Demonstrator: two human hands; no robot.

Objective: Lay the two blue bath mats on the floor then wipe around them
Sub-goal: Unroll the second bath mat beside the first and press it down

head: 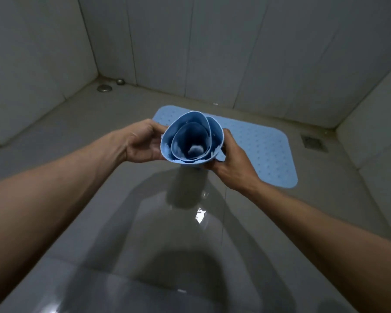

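The rolled blue bath mat (191,138) was held up in the air in the head view, its open end turned toward the camera so that the spiral of layers showed, with something pale deep inside that was too blurred to make out. The left hand (142,143) gripped the roll's left side, its fingers (155,152) curled under and its thumb over the top edge. The right hand (231,164) gripped the roll's right side, with its thumb along the outer layer and the rest of it wrapped behind and below. Both bare forearms reached in from the lower corners of the picture.

The second blue bath mat (264,152) lay flat on the floor (113,222) just beyond the hands, close to the far wall (190,41); the roll and the right hand covered part of it. Its surface was dotted with small holes or bumps. The grey floor was glossy and showed dark reflections below the roll. A round metal drain cover (104,88) and a small metal knob (120,81) sat in the far left corner, and a square grated drain (314,143) sat to the right of the flat mat, apart from it.
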